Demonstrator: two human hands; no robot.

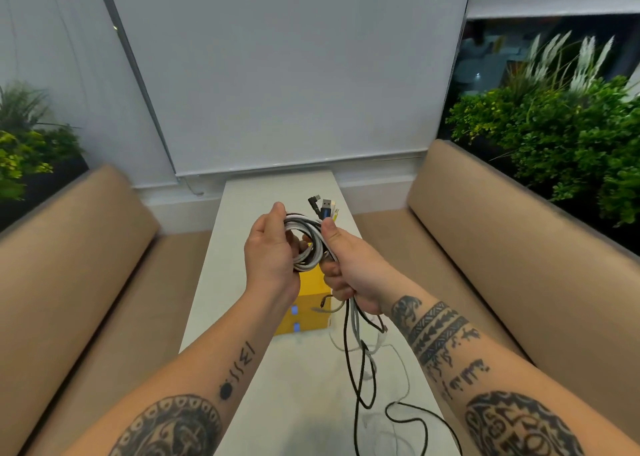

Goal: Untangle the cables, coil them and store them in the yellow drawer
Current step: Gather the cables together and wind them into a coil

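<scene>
Two hands: the left hand [270, 258] and right hand [349, 265] of a person with tattooed forearms are raised close together above a white table [228, 265].
Left grip: the left hand's fingers curl round one side of a coil of cables [306, 244], with the thumb on top.
Right grip: the right hand pinches the other side of the coil under its thumb, and its lower fingers close on the strands that leave it.
Coil: white, grey and black cords are looped together between the two palms, held in the air.
Plugs: several plugs [323, 208], one of them a blue-tipped USB plug, stick up just above the right thumb.
Loose ends: black and white loose ends [360, 369] hang from the right hand and trail in loops on the table near the right forearm.
Storage: the yellow drawer [311, 317], a small yellow unit with blue pulls, stands on the table directly under the hands; whether it is open cannot be told.
Surroundings: tan padded benches [485, 220] flank the table, green plants [554, 126] stand behind them, and a pale blind [277, 74] hangs ahead.
</scene>
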